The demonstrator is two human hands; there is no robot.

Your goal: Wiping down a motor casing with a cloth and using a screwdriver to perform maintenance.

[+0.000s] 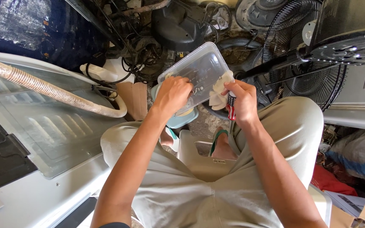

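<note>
Head view, looking straight down at a seated person's two bare forearms, which reach forward from the bottom edge over knees in pale trousers.

The left hand [173, 93] is curled, knuckles up, fingers bent onto the near side of a clear plastic tub [197, 71]. It grips or presses the tub; how firmly cannot be told, as the fingertips are hidden. The tub is tilted, held in the air between the knees and the clutter beyond. Small items show faintly through its wall, too blurred to name.

The right hand [242, 100] is closed in a fist round a screwdriver [231, 107] with a red, white and dark striped handle. Only a short piece of handle shows below the fingers; the shaft is hidden. The same hand pinches a cream cloth [219, 92] against the tub's right end.

Below the tub sits one pale blue lid or dish [182, 120], mostly covered. One foot in a green sandal [219, 138] rests on a low white stool [199, 162].

Left: one ribbed beige hose [43, 86] crosses a grey metal panel [47, 135]. Right: one black fan guard [305, 55], cut off by the top edge. The tangle of cables and dark parts at the top is hard to make out.
</note>
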